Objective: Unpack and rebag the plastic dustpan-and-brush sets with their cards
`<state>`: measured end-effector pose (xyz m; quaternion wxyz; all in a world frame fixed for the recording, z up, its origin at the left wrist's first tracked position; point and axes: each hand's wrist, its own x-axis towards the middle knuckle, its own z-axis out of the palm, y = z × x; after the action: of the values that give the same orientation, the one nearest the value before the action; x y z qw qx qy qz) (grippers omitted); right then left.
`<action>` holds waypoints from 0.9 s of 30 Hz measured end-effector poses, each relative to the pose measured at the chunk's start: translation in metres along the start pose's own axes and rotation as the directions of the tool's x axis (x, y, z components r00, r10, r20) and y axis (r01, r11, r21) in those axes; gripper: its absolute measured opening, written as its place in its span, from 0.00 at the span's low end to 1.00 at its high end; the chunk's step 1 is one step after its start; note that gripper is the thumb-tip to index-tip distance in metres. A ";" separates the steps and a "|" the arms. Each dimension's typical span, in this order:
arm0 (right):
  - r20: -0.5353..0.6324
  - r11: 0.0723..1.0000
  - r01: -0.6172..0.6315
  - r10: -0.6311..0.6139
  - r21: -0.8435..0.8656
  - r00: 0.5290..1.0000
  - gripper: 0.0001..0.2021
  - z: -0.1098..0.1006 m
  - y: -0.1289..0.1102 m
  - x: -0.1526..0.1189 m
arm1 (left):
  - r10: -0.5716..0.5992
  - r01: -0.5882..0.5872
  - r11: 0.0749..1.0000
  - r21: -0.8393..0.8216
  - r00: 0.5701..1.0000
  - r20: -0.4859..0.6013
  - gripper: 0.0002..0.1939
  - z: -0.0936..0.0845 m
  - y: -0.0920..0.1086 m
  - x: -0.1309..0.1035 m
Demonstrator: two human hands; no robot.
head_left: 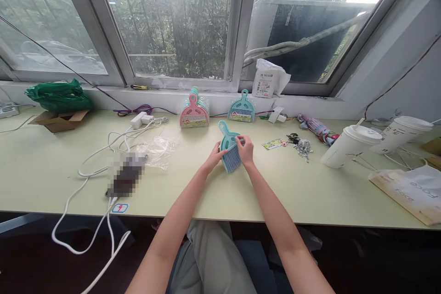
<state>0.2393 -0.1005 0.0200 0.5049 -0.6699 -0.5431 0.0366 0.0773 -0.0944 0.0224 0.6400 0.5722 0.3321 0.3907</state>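
A teal mini dustpan (224, 128) with a grey-blue bristled hand brush (231, 161) on it is held tilted just above the table, handle pointing away from me. My left hand (214, 156) grips the left edge of the set, thumb over its front. On the other side, my right hand (245, 150) is closed with fingertips pinched at the set's right edge, where the brush meets the pan. Whether those fingertips also hold something small cannot be made out. To the right lie a colourful label card (274, 144) and a heap of silver chains (303, 148).
Behind stand a stack of packed dustpan sets, a pink one (193, 112) in front, and a packed teal set (242, 109). Left are clear wrappers (160, 151), white cables (82, 174) and a blurred phone-like object (126, 177). White cups (349, 147) and a tissue pack (409, 190) sit right.
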 end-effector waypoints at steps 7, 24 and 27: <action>0.019 0.822 -0.273 0.326 -0.500 0.945 0.23 -0.036 0.076 0.023 | -0.090 0.040 0.986 -0.164 0.946 -0.311 0.15 -0.041 -0.002 0.010; 0.485 0.943 0.247 -0.112 -0.222 0.867 0.13 -0.006 0.036 0.003 | -0.259 -0.137 0.772 -0.620 0.824 -0.504 0.09 -0.076 -0.004 0.017; 0.531 0.975 0.195 -0.112 -0.103 0.840 0.17 -0.016 0.049 0.011 | -0.262 -0.119 0.792 -0.599 0.820 -0.509 0.11 -0.076 -0.005 0.019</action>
<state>0.2869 -0.0977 -0.0018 0.2871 -0.6257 -0.7128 0.1343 0.0206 -0.0423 0.0082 0.6750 0.1796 0.3868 0.6021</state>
